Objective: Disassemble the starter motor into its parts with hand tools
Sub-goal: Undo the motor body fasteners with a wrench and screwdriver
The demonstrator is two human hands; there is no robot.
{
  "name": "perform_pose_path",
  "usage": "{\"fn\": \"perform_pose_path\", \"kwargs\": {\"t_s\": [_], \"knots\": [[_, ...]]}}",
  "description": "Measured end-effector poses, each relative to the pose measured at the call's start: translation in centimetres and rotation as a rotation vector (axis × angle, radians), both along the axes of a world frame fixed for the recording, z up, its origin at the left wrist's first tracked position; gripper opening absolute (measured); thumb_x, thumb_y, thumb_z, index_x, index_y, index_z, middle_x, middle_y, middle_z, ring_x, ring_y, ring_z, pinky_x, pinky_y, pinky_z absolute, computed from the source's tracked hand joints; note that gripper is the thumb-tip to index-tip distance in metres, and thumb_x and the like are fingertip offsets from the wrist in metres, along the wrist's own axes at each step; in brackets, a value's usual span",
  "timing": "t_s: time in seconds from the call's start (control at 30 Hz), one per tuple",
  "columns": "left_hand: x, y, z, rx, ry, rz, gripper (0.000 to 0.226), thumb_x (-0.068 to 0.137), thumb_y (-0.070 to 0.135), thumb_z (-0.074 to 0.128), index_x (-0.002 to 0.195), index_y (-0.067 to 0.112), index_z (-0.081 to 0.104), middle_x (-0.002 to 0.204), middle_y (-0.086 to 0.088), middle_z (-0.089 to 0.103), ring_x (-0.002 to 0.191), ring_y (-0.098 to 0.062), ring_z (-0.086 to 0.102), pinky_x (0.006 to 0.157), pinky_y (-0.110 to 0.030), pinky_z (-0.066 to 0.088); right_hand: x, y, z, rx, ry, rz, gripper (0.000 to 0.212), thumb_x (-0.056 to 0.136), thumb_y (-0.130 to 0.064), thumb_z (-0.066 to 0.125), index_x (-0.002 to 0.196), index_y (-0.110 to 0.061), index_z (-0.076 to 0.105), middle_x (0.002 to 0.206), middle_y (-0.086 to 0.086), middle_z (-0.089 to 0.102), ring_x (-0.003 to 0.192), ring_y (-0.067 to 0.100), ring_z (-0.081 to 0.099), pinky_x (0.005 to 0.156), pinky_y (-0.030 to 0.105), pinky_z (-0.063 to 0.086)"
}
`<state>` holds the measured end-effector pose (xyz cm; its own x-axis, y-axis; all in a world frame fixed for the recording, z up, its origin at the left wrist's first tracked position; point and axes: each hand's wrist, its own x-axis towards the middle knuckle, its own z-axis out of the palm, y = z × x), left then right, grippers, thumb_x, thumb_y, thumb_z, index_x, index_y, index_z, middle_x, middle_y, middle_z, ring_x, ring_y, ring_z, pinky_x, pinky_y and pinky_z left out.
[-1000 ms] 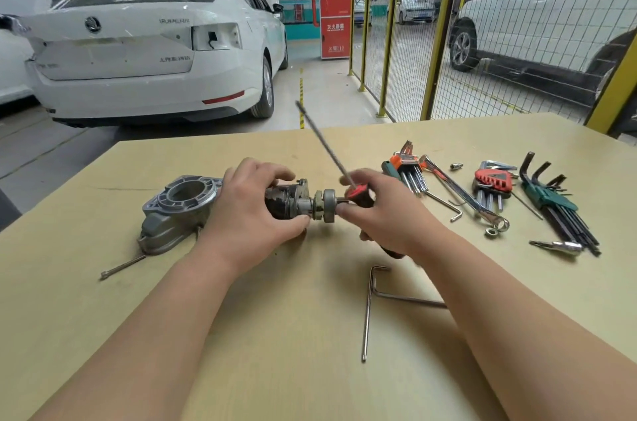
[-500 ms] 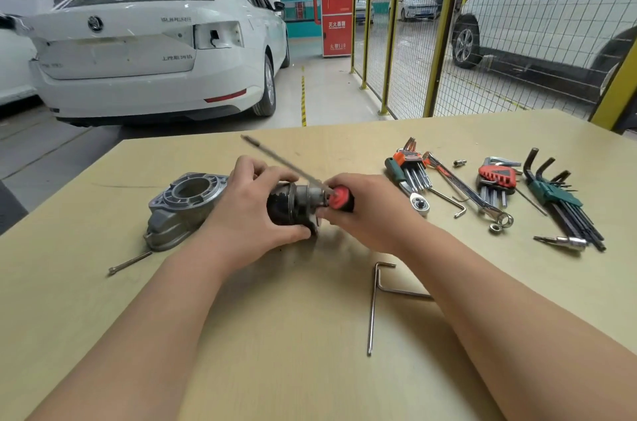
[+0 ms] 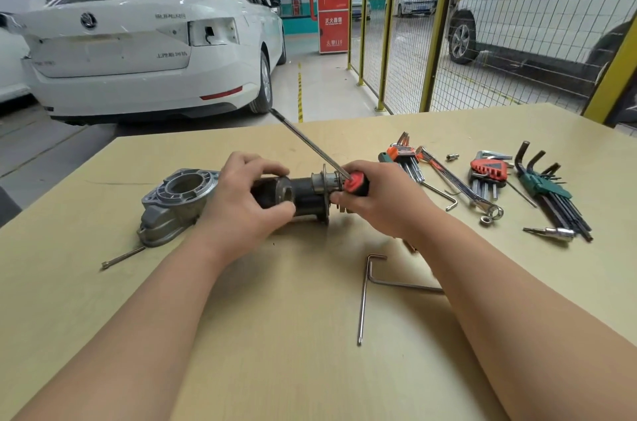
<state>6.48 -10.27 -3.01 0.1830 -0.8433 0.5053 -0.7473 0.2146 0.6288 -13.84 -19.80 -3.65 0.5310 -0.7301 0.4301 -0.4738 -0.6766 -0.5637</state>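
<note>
A loose bolt and the grey housing lay at nine o'clock on the table, the housing just beside my left hand. That hand's fingers curled round the dark motor at the table's middle. My right hand gripped the screwdriver by its red handle against the motor's flanged end, shaft pointing to eleven o'clock; hex keys lay at two o'clock, an L-key at five.
</note>
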Motion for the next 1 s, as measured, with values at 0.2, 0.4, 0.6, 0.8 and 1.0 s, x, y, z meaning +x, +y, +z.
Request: {"fn": "perform_pose_path", "kwargs": {"t_s": [0.2,0.4,0.6,0.8,1.0], "knots": [[1.5,-0.4,0.3,-0.003,0.385,0.081,0.034,0.067,0.025,0.069,0.096,0.041,0.063,0.108,0.005,0.056,0.099,-0.015,0.060,0.076,-0.035,0.058,-0.9,-0.2,0.1,0.049,-0.082,0.010,0.020,0.078,-0.031,0.072,0.077,-0.044,0.056,0.063,-0.021,0.061,0.058,0.001,0.055,0.051,0.011,0.042],[3.7,-1.0,-0.5,-0.007,0.203,0.196,0.033,0.072,0.015,0.071,0.091,0.040,0.063,0.103,0.019,0.050,0.087,0.015,0.052,0.075,-0.018,0.047,-1.8,-0.7,0.2,0.131,-0.115,0.057,0.010,0.078,-0.028,0.071,0.084,-0.032,0.065,0.067,-0.014,0.064,0.055,0.001,0.055,0.050,0.013,0.041],[4.4,-0.9,-1.7,0.087,-0.110,0.221,0.039,0.068,0.015,0.073,0.094,0.040,0.059,0.107,0.008,0.044,0.104,-0.010,0.036,0.089,-0.025,0.031,-2.4,-0.5,0.5,0.172,-0.135,0.047,0.022,0.073,-0.028,0.077,0.081,-0.044,0.063,0.067,-0.023,0.065,0.051,-0.004,0.056,0.049,0.009,0.044],[4.6,-1.0,-2.4,0.266,-0.143,0.162,0.043,0.073,0.020,0.068,0.105,0.044,0.053,0.119,0.008,0.043,0.108,-0.010,0.028,0.090,-0.027,0.029,-2.6,-0.5,0.7,0.271,-0.131,0.054,0.024,0.072,-0.025,0.079,0.089,-0.036,0.066,0.070,-0.014,0.064,0.054,-0.005,0.058,0.050,0.008,0.043],[4.3,0.0,-0.7,0.447,-0.219,0.127,0.056,0.076,0.030,0.064,0.127,0.044,0.045,0.134,0.009,0.040,0.127,-0.015,0.026,0.101,-0.037,0.028,-3.2,-0.4,1.4,0.381,-0.053,0.112,0.024,0.074,-0.023,0.077,0.095,-0.029,0.068,0.083,-0.007,0.065,0.055,0.008,0.064,0.053,0.017,0.050]]}}
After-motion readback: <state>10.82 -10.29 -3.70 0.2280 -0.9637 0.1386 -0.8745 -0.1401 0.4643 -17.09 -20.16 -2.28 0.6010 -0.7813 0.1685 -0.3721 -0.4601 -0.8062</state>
